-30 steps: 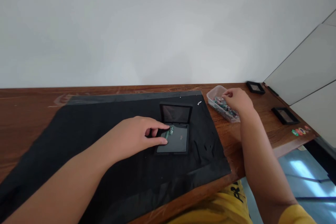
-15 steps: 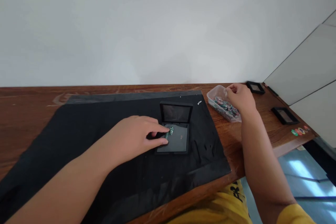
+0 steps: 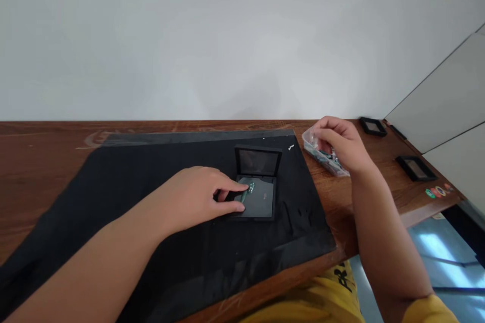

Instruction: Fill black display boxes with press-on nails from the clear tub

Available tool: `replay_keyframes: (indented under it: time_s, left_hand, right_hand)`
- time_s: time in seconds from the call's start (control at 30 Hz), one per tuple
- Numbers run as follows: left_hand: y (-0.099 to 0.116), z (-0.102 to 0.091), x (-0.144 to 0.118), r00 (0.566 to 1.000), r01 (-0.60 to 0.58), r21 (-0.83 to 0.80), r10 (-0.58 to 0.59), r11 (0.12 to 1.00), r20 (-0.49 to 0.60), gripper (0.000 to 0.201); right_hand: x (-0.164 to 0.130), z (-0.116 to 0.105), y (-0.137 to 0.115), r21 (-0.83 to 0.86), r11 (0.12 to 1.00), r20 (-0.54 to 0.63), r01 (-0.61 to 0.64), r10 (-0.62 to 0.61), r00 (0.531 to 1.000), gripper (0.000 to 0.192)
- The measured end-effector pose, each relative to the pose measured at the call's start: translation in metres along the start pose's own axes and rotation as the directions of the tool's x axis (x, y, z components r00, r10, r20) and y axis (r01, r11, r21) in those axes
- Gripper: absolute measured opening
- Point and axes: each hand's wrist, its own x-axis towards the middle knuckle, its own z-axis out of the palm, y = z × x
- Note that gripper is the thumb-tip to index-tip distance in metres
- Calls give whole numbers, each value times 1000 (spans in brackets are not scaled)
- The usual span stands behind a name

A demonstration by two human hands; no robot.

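two hands at work over black mat [image 3: 159,212] on wooden table [image 3: 45,161]. left hand [image 3: 197,194] flat on left edge of open black hinged case [image 3: 257,189], thumb and forefinger close together beside small green bead cluster [image 3: 250,187] on grey insert. right hand [image 3: 341,144] over clear plastic tub [image 3: 322,154] of mixed pieces, fingers curled together; contents of grip not discernible. two black frames [image 3: 415,167] near right table edge.
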Motion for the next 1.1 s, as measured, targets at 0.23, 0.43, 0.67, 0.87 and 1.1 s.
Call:
replay_keyframes:
  time_s: [0.23,0.43,0.67,0.87,1.1]
  left_hand:
    - [-6,9,1,992,-80,-12,78,997,-98,40]
    - [-6,8,2,983,-137,0,136,991,-122,39]
    - [-3,4,2,990,-81,4,80,997,-118,36]
    - [-6,6,1,978,-110,0,108,994,-176,36]
    - [-9,11,2,976,-95,-28,87,995,-200,35]
  right_hand:
    - [-13,28,-12,240,960,587,-141,-28,809,26]
    - [-18,49,-6,182,964,644,-193,32,765,19]
    - [-18,60,4,117,975,627,-189,75,775,10]
    - [-18,68,10,-67,996,539,-65,91,837,9]
    - [-17,66,11,-82,992,561,-96,125,819,4]
